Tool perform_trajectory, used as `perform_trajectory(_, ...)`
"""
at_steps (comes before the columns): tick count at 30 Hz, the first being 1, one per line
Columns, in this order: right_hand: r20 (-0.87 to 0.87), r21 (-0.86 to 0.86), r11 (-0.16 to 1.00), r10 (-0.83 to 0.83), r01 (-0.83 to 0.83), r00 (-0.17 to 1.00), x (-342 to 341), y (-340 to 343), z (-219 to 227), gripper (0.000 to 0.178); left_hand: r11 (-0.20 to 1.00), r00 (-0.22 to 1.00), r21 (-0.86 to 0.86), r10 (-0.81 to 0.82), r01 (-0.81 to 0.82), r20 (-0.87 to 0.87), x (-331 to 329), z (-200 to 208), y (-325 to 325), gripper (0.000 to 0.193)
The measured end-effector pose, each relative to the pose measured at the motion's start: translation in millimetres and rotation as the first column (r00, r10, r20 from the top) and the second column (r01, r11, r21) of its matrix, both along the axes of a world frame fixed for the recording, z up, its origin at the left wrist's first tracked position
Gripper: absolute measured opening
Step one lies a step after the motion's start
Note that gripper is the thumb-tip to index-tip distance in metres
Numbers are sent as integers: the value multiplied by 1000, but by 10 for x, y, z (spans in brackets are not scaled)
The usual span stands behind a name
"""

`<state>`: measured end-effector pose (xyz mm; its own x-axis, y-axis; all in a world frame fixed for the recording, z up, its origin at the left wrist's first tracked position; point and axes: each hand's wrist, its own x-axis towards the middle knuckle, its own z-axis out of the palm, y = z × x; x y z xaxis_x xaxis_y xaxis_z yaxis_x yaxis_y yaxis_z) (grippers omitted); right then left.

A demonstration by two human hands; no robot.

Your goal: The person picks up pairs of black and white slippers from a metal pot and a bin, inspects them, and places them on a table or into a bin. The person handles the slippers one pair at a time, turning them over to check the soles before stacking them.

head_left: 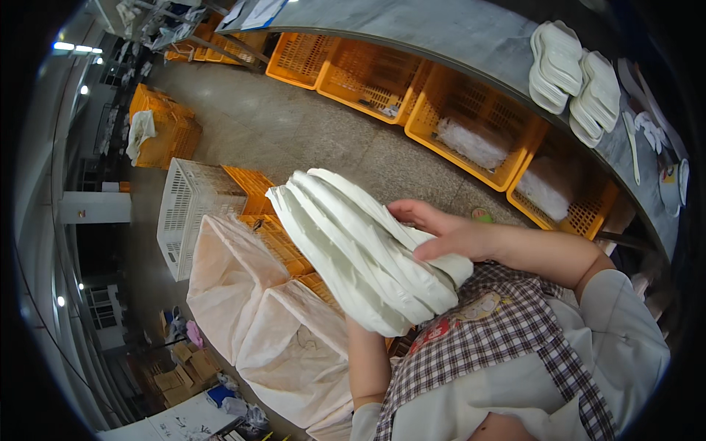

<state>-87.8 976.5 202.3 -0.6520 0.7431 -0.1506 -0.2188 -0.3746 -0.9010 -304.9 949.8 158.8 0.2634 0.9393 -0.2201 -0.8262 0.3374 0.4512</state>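
A thick bundle of white, insole-shaped pieces (353, 253) is held in front of my body, its layers fanned slightly apart with uneven edges. My right hand (448, 234) grips the bundle's upper right side, the thumb lying over it and the fingers curled at the edge. From below, my left forearm (369, 364) reaches up behind the bundle; the left hand itself is hidden there. On the grey table (471, 44) to the far right stand two similar stacks of white insoles (555, 66).
Several orange crates (368, 77) line the space under the table, some holding clear plastic bags. To the left are a white crate (198, 213), fabric-lined containers (294, 331) and an orange crate with white cloth (163, 128). Cardboard boxes (187, 375) lie at lower left.
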Motion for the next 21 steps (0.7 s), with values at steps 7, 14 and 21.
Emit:
perform_trajectory(7,-599,-440,877,-126,-194,791,86,64,-385,90,992,931,114,-95,58,352,6,-58,-25,54)
perform_trajectory(14,-607,-501,853,-228,-144,761,121,67,-374,83,977,909,199,-146,72,390,-24,-91,27,55)
perform_trajectory(21,-321,-285,957,-43,-53,946,12,49,-444,89,997,952,64,-20,41,-306,176,138,40,57)
